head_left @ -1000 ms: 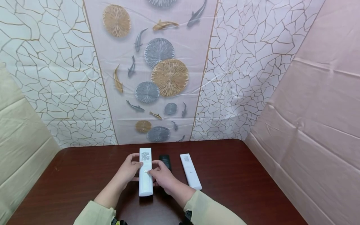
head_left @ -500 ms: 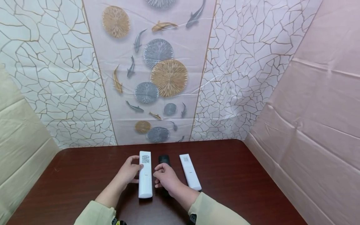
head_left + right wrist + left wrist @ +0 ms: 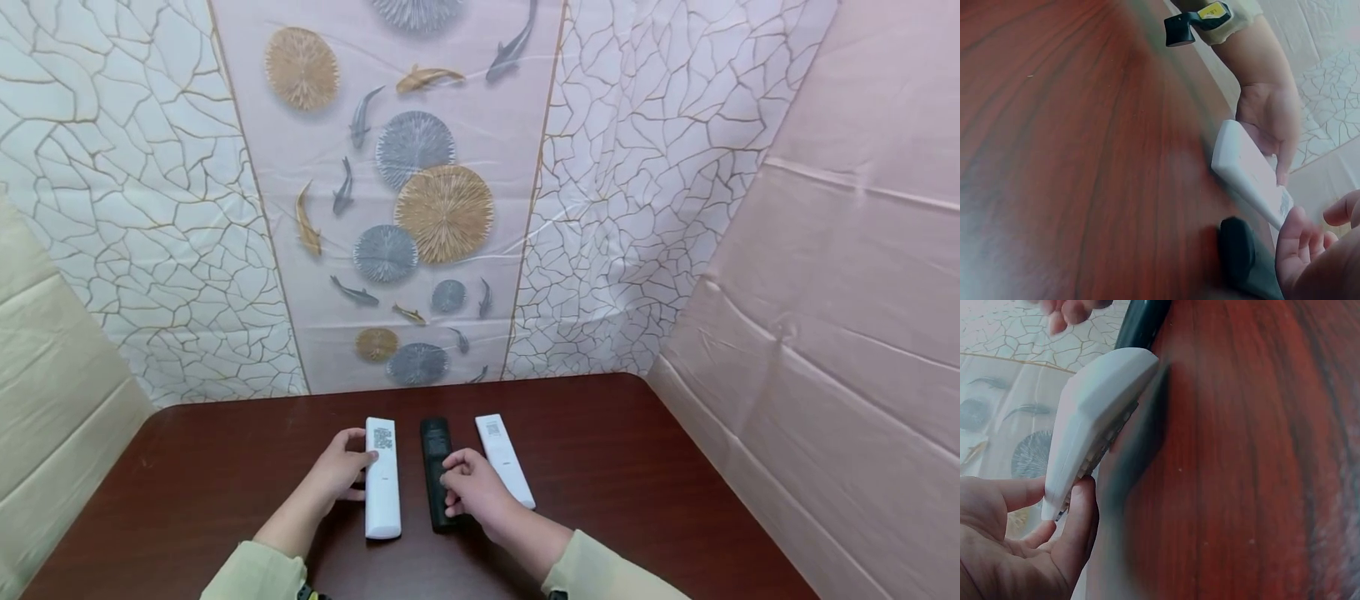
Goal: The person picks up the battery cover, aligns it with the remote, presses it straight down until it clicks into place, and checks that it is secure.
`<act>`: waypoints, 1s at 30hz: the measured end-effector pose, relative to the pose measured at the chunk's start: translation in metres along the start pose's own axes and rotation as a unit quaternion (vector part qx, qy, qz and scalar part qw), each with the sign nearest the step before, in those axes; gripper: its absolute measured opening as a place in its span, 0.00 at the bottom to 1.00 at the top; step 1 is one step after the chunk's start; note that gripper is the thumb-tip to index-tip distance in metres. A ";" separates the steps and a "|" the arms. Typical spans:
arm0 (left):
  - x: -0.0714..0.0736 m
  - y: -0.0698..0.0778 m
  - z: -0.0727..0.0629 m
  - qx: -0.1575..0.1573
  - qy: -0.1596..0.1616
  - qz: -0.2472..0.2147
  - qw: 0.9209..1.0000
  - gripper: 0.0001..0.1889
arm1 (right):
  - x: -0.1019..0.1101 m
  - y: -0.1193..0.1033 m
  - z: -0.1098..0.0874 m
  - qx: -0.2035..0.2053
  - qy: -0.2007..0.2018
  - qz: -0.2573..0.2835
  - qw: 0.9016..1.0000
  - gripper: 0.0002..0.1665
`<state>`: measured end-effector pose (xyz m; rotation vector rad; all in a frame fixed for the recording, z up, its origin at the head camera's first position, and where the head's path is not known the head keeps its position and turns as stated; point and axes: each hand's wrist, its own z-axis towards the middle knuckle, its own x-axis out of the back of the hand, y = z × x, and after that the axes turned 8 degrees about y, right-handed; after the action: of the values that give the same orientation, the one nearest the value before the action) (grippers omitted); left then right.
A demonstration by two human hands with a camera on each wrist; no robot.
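My left hand (image 3: 341, 471) pinches a white remote control (image 3: 383, 492) by its far left part, thumb on the back and fingers beneath. In the left wrist view, the remote (image 3: 1100, 394) tilts over the table with its buttons facing down. Its back, with a printed QR code, faces up in the head view. My right hand (image 3: 476, 487) hovers over the right side of a black remote control (image 3: 435, 467), hiding part of it. The fingers (image 3: 1300, 237) of that hand are loosely bent with nothing between them, apart from the thumb in the right wrist view.
A second white remote control (image 3: 504, 458) lies face down to the right of the black one, partly behind the right wrist. All are on a dark red-brown wooden table (image 3: 637, 500). Patterned cloth (image 3: 420, 250) hangs behind its far edge, with plain cloth at both sides.
My right hand has left the back of the held white remote and moved right, over the black remote. My left hand keeps its grip, and the white remote sits slightly lower in view.
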<state>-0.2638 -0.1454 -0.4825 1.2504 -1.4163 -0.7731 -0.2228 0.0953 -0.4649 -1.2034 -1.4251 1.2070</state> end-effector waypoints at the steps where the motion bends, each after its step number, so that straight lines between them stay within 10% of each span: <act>1: 0.000 -0.001 0.000 0.002 0.003 0.000 1.000 0.29 | 0.002 0.001 -0.001 -0.001 0.000 0.002 1.000 0.17; 30: 0.010 -0.001 0.002 0.011 -0.011 0.013 1.000 0.28 | 0.031 0.008 -0.014 -0.030 0.004 0.028 0.999 0.17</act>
<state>-0.2645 -0.1555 -0.4809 1.2414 -1.4606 -0.7567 -0.2119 0.1281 -0.4697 -1.2962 -1.4384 1.2030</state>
